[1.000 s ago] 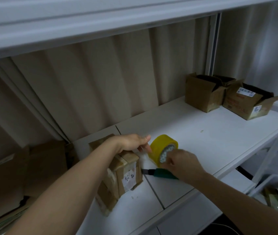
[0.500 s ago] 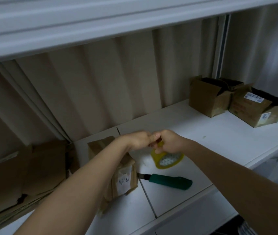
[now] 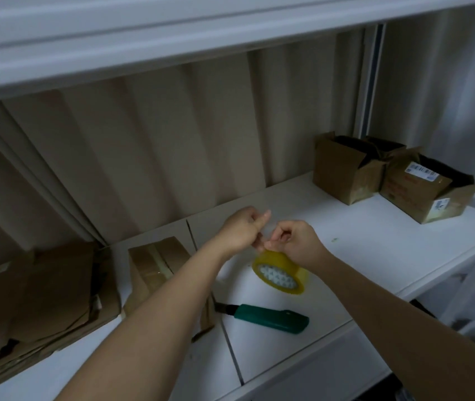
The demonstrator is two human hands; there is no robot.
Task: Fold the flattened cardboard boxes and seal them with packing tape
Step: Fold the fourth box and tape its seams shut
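Picking at the tape roll [image 3: 281,272] above the shelf [image 3: 375,256], the right hand [image 3: 297,241] holds it while left hand [image 3: 245,230] fingertips pinch its loose end; next, probably stretching tape over the folded box [image 3: 155,264] just left.

White shelf surface [image 3: 375,273] is running across the frame, a dark seam dividing its panels. Green-handled utility knife [image 3: 268,317] is lying flat near the front edge, blade end pointing left. Beige corrugated wall panel [image 3: 172,146] is standing behind the shelf. White upper shelf [image 3: 143,33] is overhanging the top of the view. A vertical white frame post [image 3: 370,82] is rising at the back right, beside a pale curtain-like surface [image 3: 447,96].
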